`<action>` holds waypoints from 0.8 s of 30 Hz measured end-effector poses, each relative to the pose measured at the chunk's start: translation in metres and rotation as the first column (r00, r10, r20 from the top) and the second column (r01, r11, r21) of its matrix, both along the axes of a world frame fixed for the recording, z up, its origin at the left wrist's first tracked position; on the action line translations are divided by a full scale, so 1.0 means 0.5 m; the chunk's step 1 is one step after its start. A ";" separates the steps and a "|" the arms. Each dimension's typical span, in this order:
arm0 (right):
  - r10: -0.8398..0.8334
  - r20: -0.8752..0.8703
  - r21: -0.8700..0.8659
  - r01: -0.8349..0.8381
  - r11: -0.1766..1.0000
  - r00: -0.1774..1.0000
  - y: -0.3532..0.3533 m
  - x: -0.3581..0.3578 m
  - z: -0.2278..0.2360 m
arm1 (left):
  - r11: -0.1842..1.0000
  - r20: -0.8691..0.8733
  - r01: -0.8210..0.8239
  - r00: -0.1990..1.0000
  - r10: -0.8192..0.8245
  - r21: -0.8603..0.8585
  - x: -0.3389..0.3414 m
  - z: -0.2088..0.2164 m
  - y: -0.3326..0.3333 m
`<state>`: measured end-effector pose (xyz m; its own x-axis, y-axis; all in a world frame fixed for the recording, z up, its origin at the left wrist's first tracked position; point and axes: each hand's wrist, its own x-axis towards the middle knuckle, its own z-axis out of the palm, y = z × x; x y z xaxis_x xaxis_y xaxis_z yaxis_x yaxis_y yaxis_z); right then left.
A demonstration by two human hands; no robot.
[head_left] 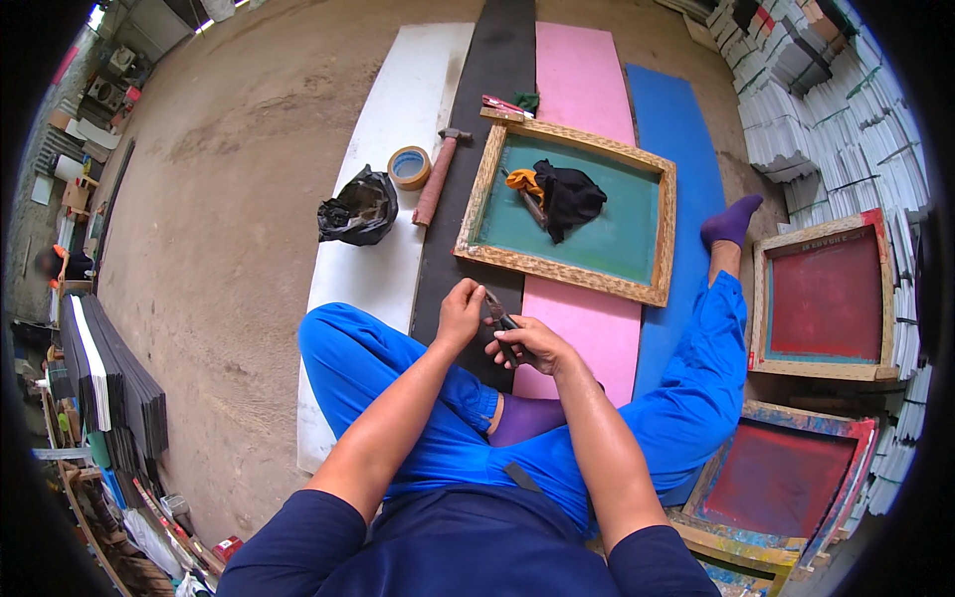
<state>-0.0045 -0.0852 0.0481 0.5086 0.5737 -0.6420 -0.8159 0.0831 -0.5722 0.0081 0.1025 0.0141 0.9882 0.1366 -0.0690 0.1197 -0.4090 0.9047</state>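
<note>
My right hand (537, 346) is wrapped round the dark handles of a pair of pliers (499, 310), whose jaws point up toward my left hand. My left hand (461, 312) is closed in a pinch close to the jaws; whatever lies between its fingertips is too small to make out. Just beyond both hands lies a wooden-framed screen (489, 257) with green mesh. A black cloth (571, 199) and an orange cloth (524, 181) rest on the mesh, partly over a dark stick-like tool (532, 209).
Left of the screen lie a hammer (435, 181) with a wrapped handle, a brown tape roll (409, 167) and a black plastic bag (359, 207). White, black, pink and blue boards (582, 70) lie underneath. Two red-mesh frames (826, 294) (776, 478) and stacked white sheets (786, 114) are at the right.
</note>
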 end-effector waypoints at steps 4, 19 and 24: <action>0.121 0.047 -0.211 -0.109 0.971 0.991 0.012 0.010 -0.044 | 0.991 0.018 -0.058 0.998 0.056 0.118 -0.005 -0.026 0.014; -0.048 0.302 -0.456 0.188 0.870 0.952 -0.161 -0.043 -0.069 | 0.847 -0.135 -0.042 0.982 0.133 0.530 0.008 0.014 0.003; 0.089 0.564 -0.729 0.446 0.519 0.821 -0.310 -0.047 -0.117 | 0.796 0.234 -0.004 0.957 -0.173 0.605 0.012 0.009 -0.066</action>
